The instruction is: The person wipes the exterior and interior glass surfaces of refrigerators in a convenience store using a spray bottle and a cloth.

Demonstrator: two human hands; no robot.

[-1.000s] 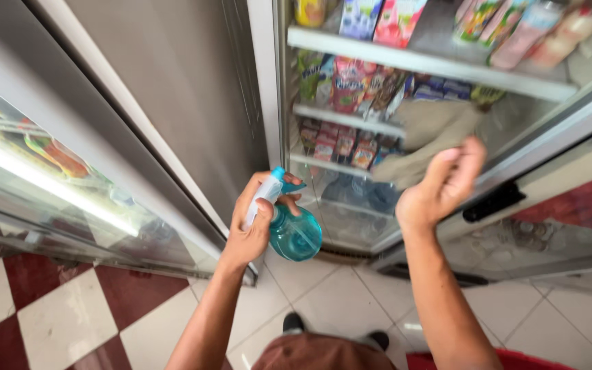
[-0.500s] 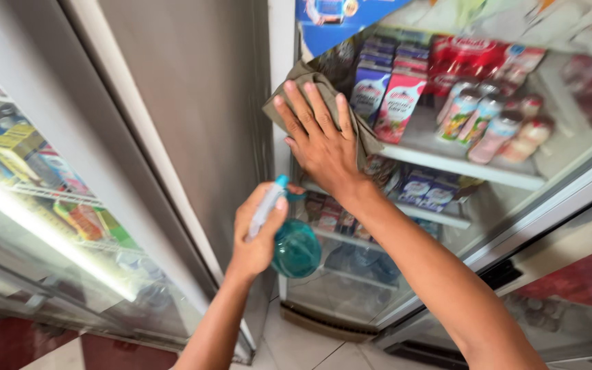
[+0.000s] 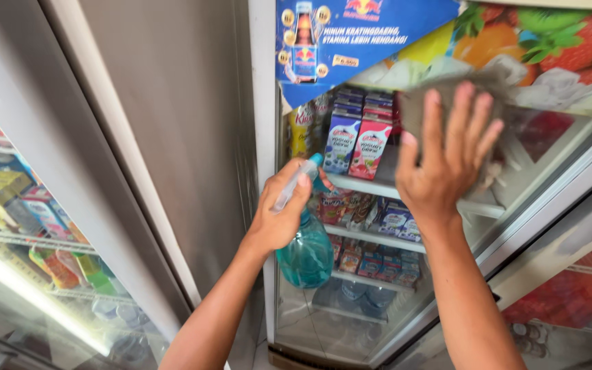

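Note:
My left hand (image 3: 281, 212) grips a teal spray bottle (image 3: 306, 253) by its neck, the white nozzle pointing up and to the right, close to the fridge's glass door (image 3: 351, 288). My right hand (image 3: 447, 161) is spread flat, pressing a grey cloth (image 3: 508, 89) against the upper part of that glass. The cloth shows above and to the right of the fingers. Behind the glass stand drink cartons (image 3: 354, 140) on white shelves.
A grey fridge side panel (image 3: 173, 123) fills the middle. To the left is another glass-fronted cooler (image 3: 29, 226) with cans and packets. A second fridge door (image 3: 570, 288) stands at the lower right. Colourful fruit and drink posters (image 3: 515, 34) cover the top of the door.
My right hand with the cloth has slid up and to the right across the glass. The view has risen from the floor tiles toward the top of the fridge. The spray bottle stays near the door.

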